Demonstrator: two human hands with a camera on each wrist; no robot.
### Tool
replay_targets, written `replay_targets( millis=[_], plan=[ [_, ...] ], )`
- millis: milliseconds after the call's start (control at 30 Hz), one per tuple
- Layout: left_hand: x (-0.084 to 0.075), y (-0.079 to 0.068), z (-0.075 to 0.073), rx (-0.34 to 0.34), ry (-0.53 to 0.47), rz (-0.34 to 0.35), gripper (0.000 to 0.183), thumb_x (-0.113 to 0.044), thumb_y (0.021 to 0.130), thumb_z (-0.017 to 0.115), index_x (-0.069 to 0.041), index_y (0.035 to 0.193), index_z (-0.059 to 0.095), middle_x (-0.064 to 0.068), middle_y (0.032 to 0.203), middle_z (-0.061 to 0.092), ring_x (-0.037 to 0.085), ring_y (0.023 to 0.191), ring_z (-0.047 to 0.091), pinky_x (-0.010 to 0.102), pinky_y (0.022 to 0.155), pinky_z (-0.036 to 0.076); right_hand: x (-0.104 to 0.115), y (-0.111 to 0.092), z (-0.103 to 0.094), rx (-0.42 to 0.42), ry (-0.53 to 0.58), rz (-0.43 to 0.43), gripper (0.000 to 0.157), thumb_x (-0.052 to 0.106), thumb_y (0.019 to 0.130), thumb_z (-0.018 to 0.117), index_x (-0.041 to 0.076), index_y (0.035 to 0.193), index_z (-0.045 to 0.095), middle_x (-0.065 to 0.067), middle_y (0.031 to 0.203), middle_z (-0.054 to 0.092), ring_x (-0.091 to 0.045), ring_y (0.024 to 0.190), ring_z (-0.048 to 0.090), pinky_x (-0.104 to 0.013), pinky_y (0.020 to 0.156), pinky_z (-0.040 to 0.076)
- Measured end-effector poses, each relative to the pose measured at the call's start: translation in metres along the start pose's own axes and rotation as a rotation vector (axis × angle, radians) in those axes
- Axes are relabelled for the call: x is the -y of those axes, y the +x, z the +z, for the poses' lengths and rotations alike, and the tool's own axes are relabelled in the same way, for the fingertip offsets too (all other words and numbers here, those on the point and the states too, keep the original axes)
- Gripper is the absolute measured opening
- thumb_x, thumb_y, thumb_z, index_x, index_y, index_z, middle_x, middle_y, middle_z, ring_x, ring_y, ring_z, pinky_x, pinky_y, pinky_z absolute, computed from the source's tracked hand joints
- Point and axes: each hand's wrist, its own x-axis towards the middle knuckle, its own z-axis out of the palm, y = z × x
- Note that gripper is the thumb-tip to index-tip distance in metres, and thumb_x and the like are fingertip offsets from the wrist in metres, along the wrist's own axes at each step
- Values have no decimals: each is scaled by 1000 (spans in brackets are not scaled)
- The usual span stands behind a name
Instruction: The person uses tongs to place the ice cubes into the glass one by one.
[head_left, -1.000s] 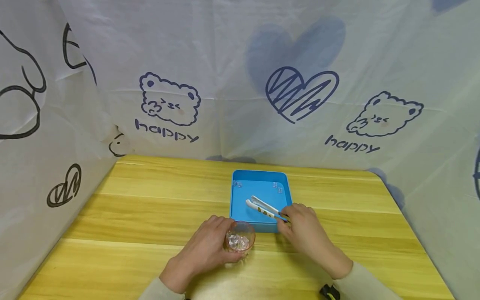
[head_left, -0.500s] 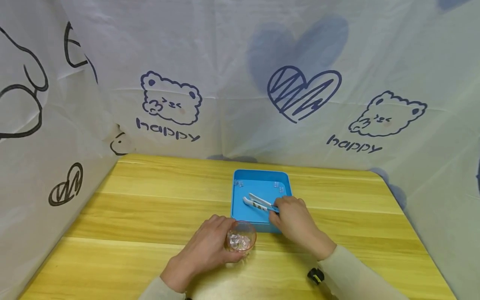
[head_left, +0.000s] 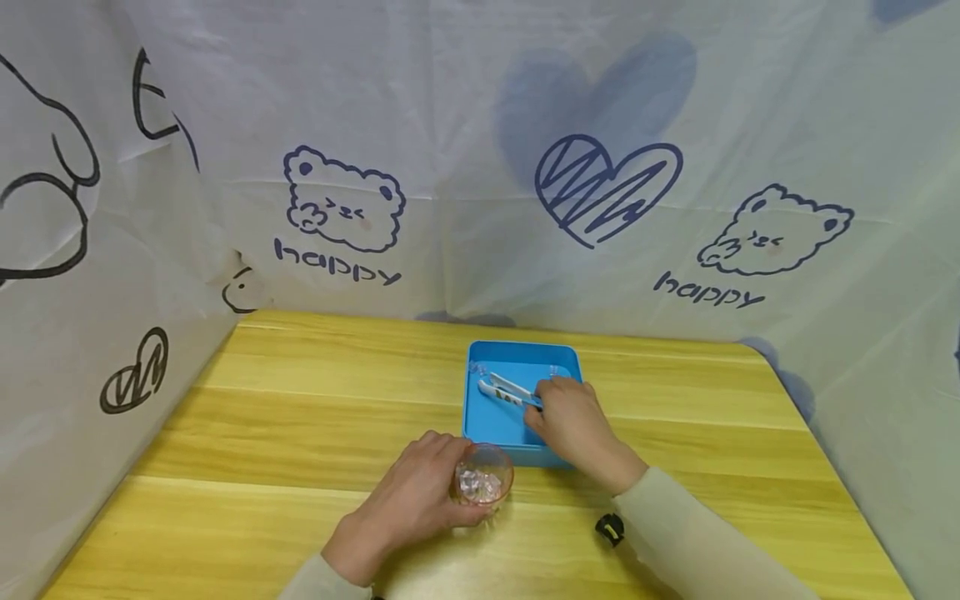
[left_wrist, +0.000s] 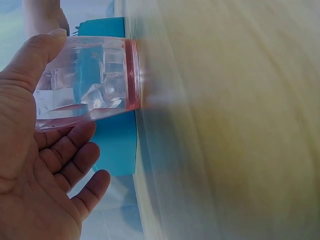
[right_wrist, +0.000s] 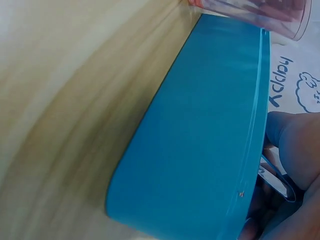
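My left hand (head_left: 414, 492) holds a clear pinkish cup (head_left: 484, 475) by its side, thumb in front and fingers behind. Several clear ice-like cubes (left_wrist: 111, 82) lie in the cup, which stands on the table. My right hand (head_left: 576, 421) grips white-and-blue tongs (head_left: 504, 392) over the blue tray (head_left: 480, 421). The tong tips are spread a little and point toward the tray's back left corner, with nothing seen between them. Near that corner lie a few small clear cubes (head_left: 477, 367). Another cube (head_left: 555, 370) shows at the back right, partly hidden by my right hand.
The cup stands just in front of the tray's near left corner. Under both is a yellow wood-grain table (head_left: 300, 400). White cloth (head_left: 465, 167) with bear and heart drawings hangs behind and at the sides. A black wristband piece (head_left: 611, 528) sits under the right sleeve.
My right hand has moved left and farther into the tray, bringing the tong tips closer to the back left cubes. The left hand and the cup stay in place.
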Motion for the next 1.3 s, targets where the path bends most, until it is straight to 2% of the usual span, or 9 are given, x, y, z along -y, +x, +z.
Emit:
replay_targets(
  millis=[233, 500, 733, 933, 1100, 1233, 1300],
  plan=[
    [0, 0, 1, -14, 4, 10, 70, -56, 78, 88, -13, 129, 67, -1, 122, 71, 17, 111, 61, 44, 98, 54, 1, 12, 1, -17, -38, -12, 35, 21, 96, 67, 15, 67, 48, 0, 65, 45, -20, 64, 43, -38, 64, 36],
    [-1, -1, 1, -2, -3, -4, 69, -57, 79, 87, -14, 129, 66, -2, 121, 70, 16, 110, 60, 43, 98, 54, 6, 22, 3, -24, -69, -8, 34, 22, 96, 69, 12, 69, 52, -2, 68, 49, -24, 68, 48, -45, 68, 46],
    [-2, -1, -1, 12, -7, -17, 69, -58, 80, 85, -15, 130, 66, -3, 123, 70, 16, 112, 60, 44, 100, 53, 8, 24, 5, -41, -76, -27, 34, 21, 97, 69, 12, 69, 53, -3, 68, 49, -25, 67, 46, -40, 66, 39],
    [-2, -1, -1, 8, -2, -14, 69, -58, 80, 85, -14, 129, 66, -2, 124, 70, 16, 112, 60, 44, 99, 53, 6, 17, 4, -87, -66, -61, 36, 18, 96, 69, 13, 67, 48, -1, 66, 45, -23, 66, 43, -39, 64, 37],
    [-3, 0, 0, 11, -1, -19, 69, -58, 80, 85, -13, 129, 66, -2, 124, 70, 17, 113, 60, 44, 100, 53, 1, 4, 0, -168, -66, -123, 38, 15, 95, 71, 15, 67, 45, 1, 64, 39, -19, 63, 37, -35, 62, 32],
    [-3, -1, -1, 10, 1, -20, 69, -58, 80, 85, -13, 129, 66, -1, 124, 70, 17, 114, 60, 44, 101, 53, -3, -8, -3, -233, -78, -181, 29, 15, 92, 74, 11, 72, 53, 0, 65, 42, -18, 64, 38, -33, 60, 31],
    [-3, -1, -1, 6, 3, -22, 70, -58, 79, 85, -13, 130, 66, -1, 125, 70, 17, 114, 60, 45, 102, 53, -4, -14, -5, -239, -81, -199, 26, 15, 92, 76, 9, 75, 57, -1, 67, 45, -19, 64, 40, -33, 60, 32]
  ],
)
